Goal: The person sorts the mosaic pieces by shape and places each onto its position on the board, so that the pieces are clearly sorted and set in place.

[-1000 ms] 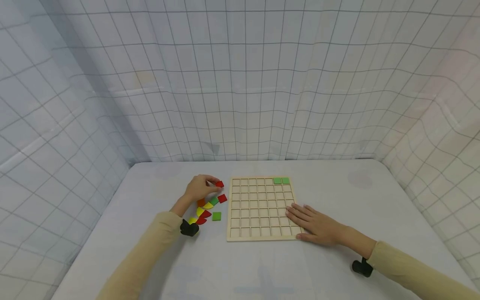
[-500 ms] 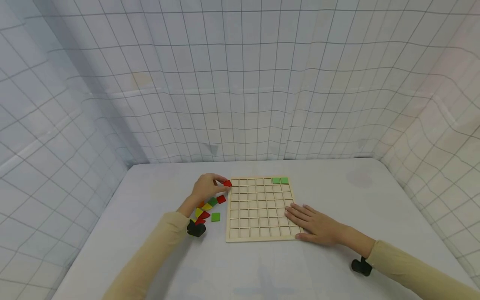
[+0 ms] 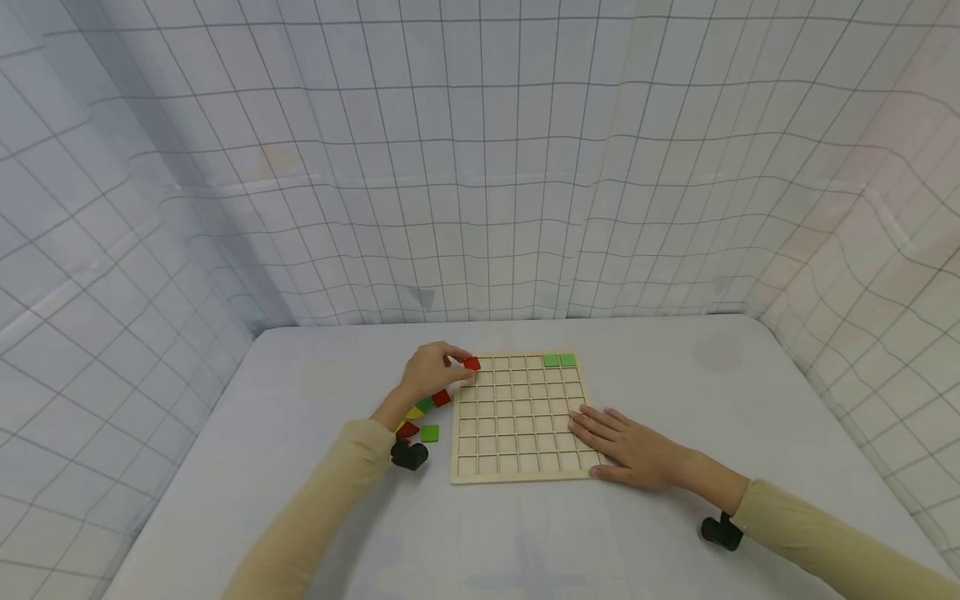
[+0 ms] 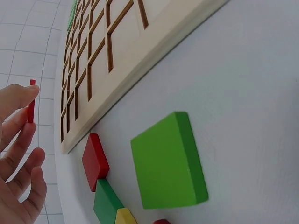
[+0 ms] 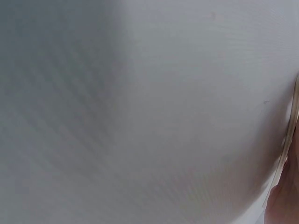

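My left hand (image 3: 432,370) pinches a red tile (image 3: 472,363) between thumb and fingertips, over the far left corner of the wooden grid board (image 3: 517,478). In the left wrist view the red tile (image 4: 32,101) shows edge-on, apart from the board's frame. Two green tiles (image 3: 559,361) fill cells at the board's far right corner. My right hand (image 3: 637,450) lies flat with straight fingers over the board's right edge, holding nothing. Only a sliver of the right hand (image 5: 282,205) appears in the right wrist view.
Left of the board lie loose tiles: a light green square (image 4: 166,163), a red one (image 4: 95,161), a dark green one (image 4: 106,203) and yellow pieces, partly hidden under my left forearm. Grid-patterned curtains (image 3: 480,208) surround the white table (image 3: 540,542).
My left hand has carried the red tile rightward, from beside the board to over its far left corner. The right hand has stayed in place.
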`<state>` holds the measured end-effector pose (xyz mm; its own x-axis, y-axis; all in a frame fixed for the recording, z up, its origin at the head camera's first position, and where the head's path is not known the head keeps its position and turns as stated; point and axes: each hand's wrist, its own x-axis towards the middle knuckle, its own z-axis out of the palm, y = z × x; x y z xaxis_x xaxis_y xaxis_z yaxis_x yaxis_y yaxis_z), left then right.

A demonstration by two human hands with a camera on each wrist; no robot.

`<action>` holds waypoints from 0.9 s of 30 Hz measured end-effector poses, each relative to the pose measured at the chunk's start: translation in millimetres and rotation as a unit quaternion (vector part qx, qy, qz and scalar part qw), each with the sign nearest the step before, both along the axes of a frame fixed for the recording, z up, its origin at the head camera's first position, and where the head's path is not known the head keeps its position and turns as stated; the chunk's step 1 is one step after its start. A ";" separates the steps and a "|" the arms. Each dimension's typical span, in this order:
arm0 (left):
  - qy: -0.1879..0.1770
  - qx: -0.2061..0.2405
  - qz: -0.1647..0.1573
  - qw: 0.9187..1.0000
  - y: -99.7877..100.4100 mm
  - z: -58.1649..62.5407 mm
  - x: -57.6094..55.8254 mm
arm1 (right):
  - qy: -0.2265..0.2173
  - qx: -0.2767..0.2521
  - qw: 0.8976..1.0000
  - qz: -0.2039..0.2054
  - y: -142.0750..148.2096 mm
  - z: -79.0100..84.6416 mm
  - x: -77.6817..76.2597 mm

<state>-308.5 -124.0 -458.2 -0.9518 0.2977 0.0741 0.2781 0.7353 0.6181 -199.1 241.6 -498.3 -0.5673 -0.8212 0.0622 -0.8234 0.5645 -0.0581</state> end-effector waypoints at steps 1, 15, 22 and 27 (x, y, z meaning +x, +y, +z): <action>0.000 0.000 -0.001 1.000 1.6 -0.4 -0.7 | 0.001 0.001 1.000 0.000 0.1 -0.2 -0.1; 0.003 0.001 -0.015 1.000 29.4 2.1 -4.9 | 0.009 -0.001 1.000 0.000 1.0 -1.4 -1.0; 0.006 -0.003 -0.013 1.000 39.8 1.6 -5.2 | 0.015 -0.002 1.000 0.000 -0.8 1.0 -0.5; 0.014 -0.001 -0.017 1.000 46.7 2.7 -5.8 | 0.007 0.003 1.000 -0.004 -0.7 2.5 -0.3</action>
